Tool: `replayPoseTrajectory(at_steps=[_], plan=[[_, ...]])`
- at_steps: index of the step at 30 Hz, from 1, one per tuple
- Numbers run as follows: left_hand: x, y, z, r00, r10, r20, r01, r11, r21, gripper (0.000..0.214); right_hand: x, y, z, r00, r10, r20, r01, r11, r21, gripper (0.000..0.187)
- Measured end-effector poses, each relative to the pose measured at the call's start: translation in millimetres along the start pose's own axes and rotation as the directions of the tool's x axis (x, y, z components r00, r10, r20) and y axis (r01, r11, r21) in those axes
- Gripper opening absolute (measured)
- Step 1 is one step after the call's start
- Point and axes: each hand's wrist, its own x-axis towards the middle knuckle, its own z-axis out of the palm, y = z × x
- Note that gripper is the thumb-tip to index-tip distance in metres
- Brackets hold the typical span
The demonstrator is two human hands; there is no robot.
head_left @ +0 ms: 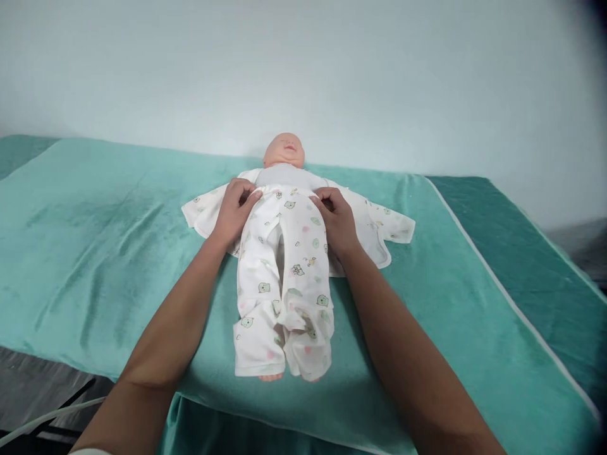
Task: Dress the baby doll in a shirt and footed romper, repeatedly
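Clasping the printed trousers (303, 253) at both hips now: left grip (235, 208) at the left end of the waistband (289, 190), right grip (337, 218) at the right end. Pinching on either side, by the look of it, with thumbs (253, 199) on top and the other fingertips tucked out of sight. And dead between the two grips, the trousers, lying lengthwise, waistband towards the wall (303, 69), hems (260, 370) towards the near edge of the counter (118, 265). Running straight down between the forearms (165, 316), with neither hand clearly nearer. Around the legs of a doll (283, 151), on its back, head beyond the hands, toes (271, 377) just peeping out at the left-hand hem. Up top, across the belly, just below a pale grey chest (284, 176). Outspread to both sides, a white top (366, 218), with sleeves reaching past each hand.
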Motion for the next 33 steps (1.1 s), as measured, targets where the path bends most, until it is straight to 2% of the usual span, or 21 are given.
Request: replayPoseTrajectory(at_steps=[3, 5, 7, 10, 14, 19, 21, 23, 25, 27, 28, 30, 33], plan=[[3.3, 5.3, -3.9, 0.991, 0.085, 0.107, -0.081, 0.996, -0.036, 0.021, 4.7, -0.7, -5.1, 0.987, -0.112, 0.118, 0.114, 0.993, -0.009, 0.038], [7.8, 9.0, -6.0, 0.982, 0.073, 0.173, -0.065, 0.997, -0.049, 0.022, 7.8, 0.2, -7.5, 0.975, -0.113, 0.192, 0.116, 0.993, -0.006, 0.041], [15.4, 11.7, -7.7, 0.975, 0.058, 0.216, -0.057, 0.998, -0.013, 0.023, 9.8, 0.4, -7.8, 0.972, -0.101, 0.211, 0.106, 0.994, -0.014, 0.043], [32.8, 10.3, -7.3, 0.977, 0.058, 0.206, -0.08, 0.992, 0.098, 0.024, 12.6, -0.5, -5.6, 0.985, -0.066, 0.162, 0.075, 0.996, -0.044, 0.042], [55.7, -2.8, 0.4, 0.992, 0.092, 0.088, -0.106, 0.98, 0.167, 0.027, 26.0, 7.1, -3.3, 0.998, 0.017, 0.069, -0.008, 0.991, -0.134, 0.042], [62.6, -20.1, 11.2, 0.999, -0.035, -0.011, 0.036, 0.996, 0.085, 0.025, 51.0, 31.1, -0.1, 0.996, 0.091, -0.012, -0.092, 0.986, -0.136, 0.044], [60.5, -21.6, 14.4, 0.996, -0.084, -0.015, 0.084, 0.996, 0.027, 0.024, 55.6, 35.5, 2.1, 0.992, 0.104, -0.074, -0.113, 0.985, -0.131, 0.043], [58.4, -19.3, 16.3, 0.997, -0.079, 0.004, 0.079, 0.997, 0.014, 0.024, 55.6, 34.4, 3.7, 0.989, 0.104, -0.104, -0.118, 0.983, -0.14, 0.039], [57.2, -14.2, 15.4, 0.999, -0.004, 0.044, 0.001, 0.997, 0.071, 0.023, 52.9, 29.5, 3.8, 0.996, 0.065, -0.065, -0.075, 0.984, -0.161, 0.033], [57.0, -7.3, 11.1, 0.991, 0.062, 0.115, -0.082, 0.981, 0.175, 0.021, 49.8, 23.8, 2.6, 1.0, -0.026, 0.011, 0.027, 0.985, -0.169, 0.028], [57.0, -3.5, 7.8, 0.985, 0.057, 0.163, -0.094, 0.969, 0.228, 0.02, 48.7, 21.4, 1.8, 0.996, -0.077, 0.052, 0.085, 0.982, -0.167, 0.028], [56.8, 4.2, 0.2, 0.959, -0.025, 0.284, -0.066, 0.95, 0.306, 0.019, 47.6, 18.0, 0.3, 0.981, -0.148, 0.125, 0.167, 0.974, -0.154, 0.031], [55.0, 12.7, -8.0, 0.902, -0.124, 0.413, -0.026, 0.94, 0.34, 0.029, 48.3, 15.7, -0.3, 0.964, -0.134, 0.23, 0.167, 0.978, -0.128, 0.038]])
